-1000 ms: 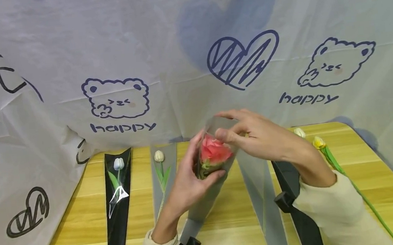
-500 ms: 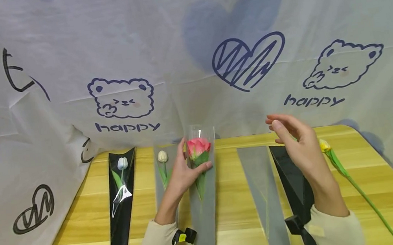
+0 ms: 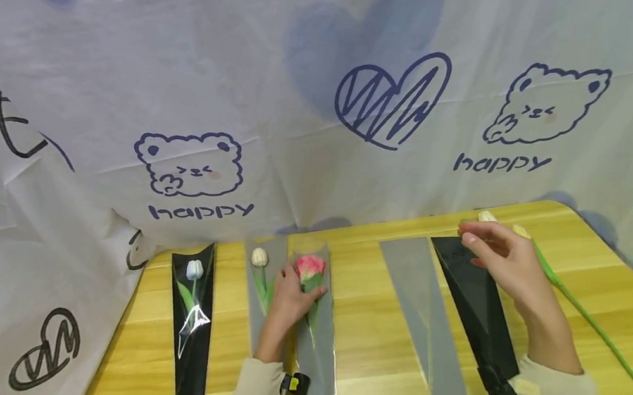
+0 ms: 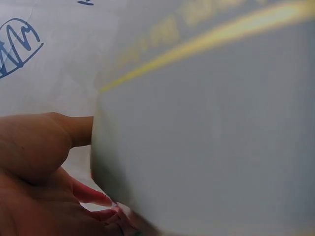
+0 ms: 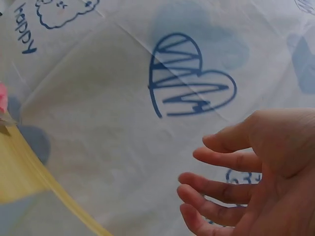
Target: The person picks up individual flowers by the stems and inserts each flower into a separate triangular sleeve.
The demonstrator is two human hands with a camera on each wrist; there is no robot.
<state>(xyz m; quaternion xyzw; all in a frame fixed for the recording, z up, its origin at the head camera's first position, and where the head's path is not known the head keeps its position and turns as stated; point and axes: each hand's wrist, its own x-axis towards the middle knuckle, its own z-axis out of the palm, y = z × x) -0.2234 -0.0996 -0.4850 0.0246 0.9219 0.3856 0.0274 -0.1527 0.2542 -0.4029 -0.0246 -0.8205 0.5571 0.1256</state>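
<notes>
My left hand (image 3: 287,299) grips a grey-backed clear flower sleeve (image 3: 318,382) at its left edge, thumb across the front. A pink artificial flower (image 3: 310,266) with green leaves sits inside the sleeve's upper part. The sleeve lies lengthwise along the table, right of another grey sleeve with a white tulip (image 3: 259,257). In the left wrist view, the held sleeve (image 4: 197,147) fills most of the picture beside the hand. My right hand (image 3: 509,268) hovers over the right side with loosely bent fingers, holding nothing. It partly hides a yellow tulip (image 3: 521,232) and a white tulip (image 3: 487,216).
A black sleeve with a pale blue tulip (image 3: 194,270) lies at the left of the wooden table (image 3: 361,307). A grey sleeve (image 3: 409,271) and a black sleeve (image 3: 464,278) lie right of the middle. A printed cloth (image 3: 303,179) hangs behind the table.
The left hand has brought the sleeved pink flower down and left onto the table, beside the white tulip's sleeve. The right hand has let go of the sleeve and moved right.
</notes>
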